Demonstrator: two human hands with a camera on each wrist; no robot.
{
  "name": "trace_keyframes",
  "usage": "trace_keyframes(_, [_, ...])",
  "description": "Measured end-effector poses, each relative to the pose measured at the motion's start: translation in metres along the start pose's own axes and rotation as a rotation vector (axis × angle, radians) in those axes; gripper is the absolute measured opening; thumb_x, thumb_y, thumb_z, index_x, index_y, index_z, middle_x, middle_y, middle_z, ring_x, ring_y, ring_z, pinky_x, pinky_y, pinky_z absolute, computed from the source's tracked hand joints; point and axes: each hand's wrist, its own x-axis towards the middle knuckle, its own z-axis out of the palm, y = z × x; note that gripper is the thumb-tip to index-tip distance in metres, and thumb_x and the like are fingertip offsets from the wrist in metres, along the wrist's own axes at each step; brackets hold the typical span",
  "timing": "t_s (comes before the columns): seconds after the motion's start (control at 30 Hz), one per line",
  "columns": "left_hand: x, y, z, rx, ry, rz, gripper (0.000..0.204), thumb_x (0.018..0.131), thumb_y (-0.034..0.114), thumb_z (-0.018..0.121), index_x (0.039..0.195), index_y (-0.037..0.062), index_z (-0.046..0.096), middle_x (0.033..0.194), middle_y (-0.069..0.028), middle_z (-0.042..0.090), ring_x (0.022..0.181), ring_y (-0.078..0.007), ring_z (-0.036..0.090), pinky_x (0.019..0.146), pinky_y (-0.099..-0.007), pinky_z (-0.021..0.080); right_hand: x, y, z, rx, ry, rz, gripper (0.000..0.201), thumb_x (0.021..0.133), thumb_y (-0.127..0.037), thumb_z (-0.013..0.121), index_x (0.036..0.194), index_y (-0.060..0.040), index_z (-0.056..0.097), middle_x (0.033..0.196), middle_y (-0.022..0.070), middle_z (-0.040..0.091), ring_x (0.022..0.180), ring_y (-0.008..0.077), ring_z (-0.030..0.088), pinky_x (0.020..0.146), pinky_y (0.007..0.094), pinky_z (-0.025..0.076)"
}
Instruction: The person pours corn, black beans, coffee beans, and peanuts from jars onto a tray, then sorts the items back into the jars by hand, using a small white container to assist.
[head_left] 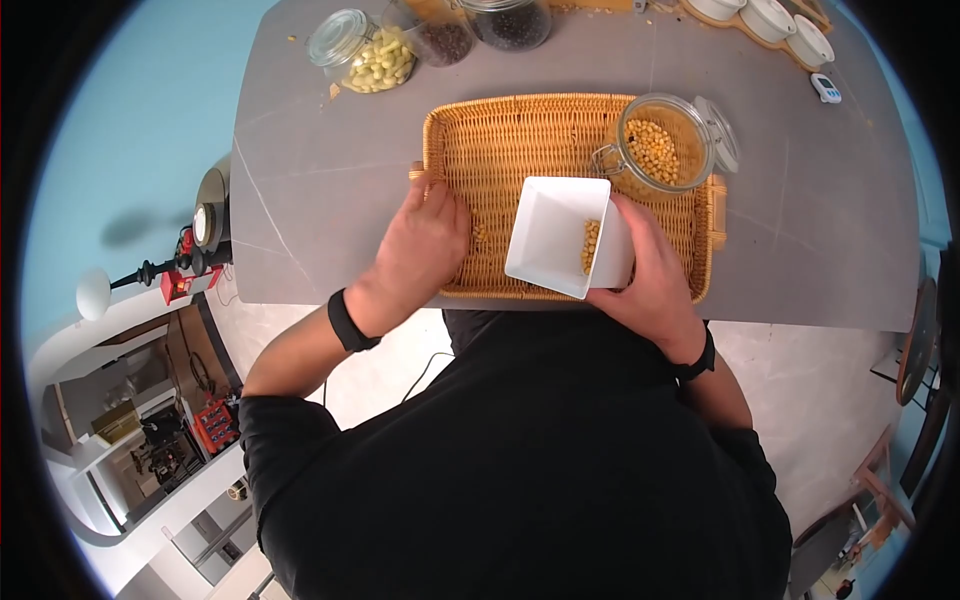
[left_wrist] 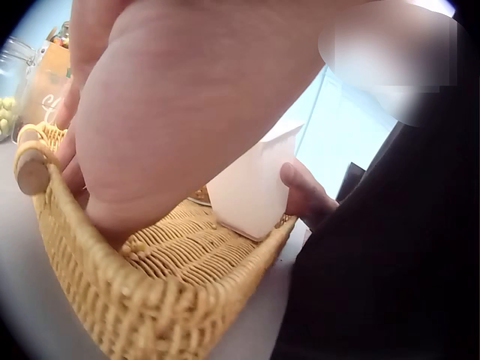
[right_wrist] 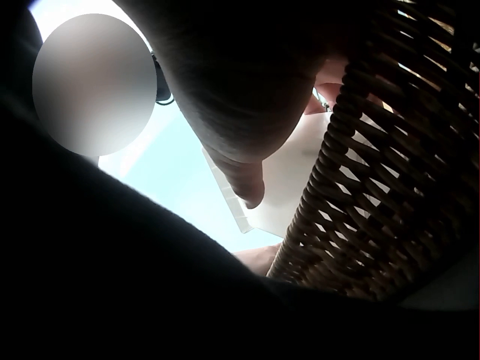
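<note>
A white square container, tilted with its mouth toward the left, holds some yellow kernels against one inner wall. My right hand grips it from the right, the thumb near its lower edge. It is over the wicker basket. My left hand is at the basket's left side, beside the wooden handle; in the left wrist view the hand reaches over the rim and its fingertips are hidden. A few kernels lie on the basket floor by it. The right wrist view is dark, showing the container behind the basket's weave.
An open glass jar of yellow kernels stands at the basket's right, its lid tilted back. Behind the basket are a jar of pale green pieces and jars with dark contents. White dishes and a small timer are at back right.
</note>
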Motion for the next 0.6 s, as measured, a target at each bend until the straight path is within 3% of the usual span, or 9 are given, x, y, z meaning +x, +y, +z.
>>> trace_keyframes(0.13, [0.0, 0.009, -0.004, -0.043, -0.003, -0.019, 0.005, 0.084, 0.007, 0.069, 0.089, 0.0056, 0.069, 0.087, -0.0088, 0.066, 0.097, -0.0256, 0.07, 0.105, -0.0424, 0.057, 0.0, 0.0, 0.0, -0.003, 0.009, -0.02, 0.104, 0.075, -0.021, 0.104, 0.161, 0.0002, 0.05, 0.151, 0.0241, 0.063, 0.135, 0.0454, 0.067, 0.111, 0.052, 0.059])
trace_keyframes(0.23, [-0.003, 0.006, 0.0, -0.107, 0.021, -0.004, 0.004, 0.085, 0.008, 0.07, 0.085, 0.0082, 0.066, 0.083, -0.0062, 0.065, 0.09, -0.0244, 0.071, 0.098, -0.041, 0.058, 0.0, 0.001, 0.001, -0.009, 0.011, -0.03, 0.104, 0.075, -0.021, 0.104, 0.161, 0.0003, 0.05, 0.151, 0.0243, 0.063, 0.135, 0.0456, 0.067, 0.111, 0.0519, 0.059])
trace_keyframes(0.43, [-0.002, 0.002, 0.007, -0.384, 0.079, 0.002, 0.008, 0.083, 0.007, 0.072, 0.092, 0.0071, 0.072, 0.086, -0.007, 0.068, 0.09, -0.0269, 0.072, 0.09, -0.0386, 0.06, 0.0, 0.0, 0.0, -0.016, 0.0, -0.031, 0.107, 0.074, -0.02, 0.105, 0.162, 0.0004, 0.049, 0.152, 0.0246, 0.063, 0.136, 0.0459, 0.066, 0.112, 0.0519, 0.058])
trace_keyframes(0.6, [0.006, -0.009, -0.007, -0.525, 0.052, -0.077, 0.025, 0.087, 0.004, 0.07, 0.112, 0.0029, 0.075, 0.11, -0.0107, 0.075, 0.107, -0.0317, 0.075, 0.095, -0.0441, 0.063, -0.002, 0.001, 0.001, -0.02, 0.004, -0.022, 0.108, 0.073, -0.019, 0.105, 0.162, 0.0007, 0.048, 0.153, 0.0244, 0.063, 0.137, 0.0455, 0.066, 0.113, 0.0518, 0.058])
